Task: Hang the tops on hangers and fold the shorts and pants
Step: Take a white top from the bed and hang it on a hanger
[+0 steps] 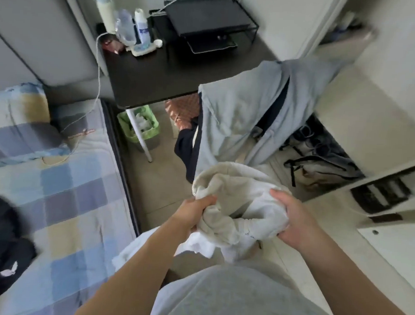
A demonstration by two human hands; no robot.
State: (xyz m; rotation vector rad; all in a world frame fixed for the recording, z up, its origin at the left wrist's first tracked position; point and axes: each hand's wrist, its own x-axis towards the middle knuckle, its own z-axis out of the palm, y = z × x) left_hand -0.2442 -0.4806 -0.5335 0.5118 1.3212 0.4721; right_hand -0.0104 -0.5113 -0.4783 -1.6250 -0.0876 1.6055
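Black cloth with white prints, one garment [3,255], lies bunched at the far left on one bed [81,199], whose sheet is checked in blue, purple and beige. Beside the bed, one green bin [141,128] sits on the floor under one black desk [157,79]. The desk carries three pale bottles [125,26], blurred, at its back left corner.

In the lower middle, two bare hands hold one cream and white garment [233,189] bunched in the air above the floor. The left hand [198,210] grips its left edge in a fist. The right hand [292,217] curls round its right side.

Behind it, one light blue garment [239,111] hangs draped over a hidden support, with one navy garment [188,144] beneath. At right, one backpack [320,164] lies on the floor.
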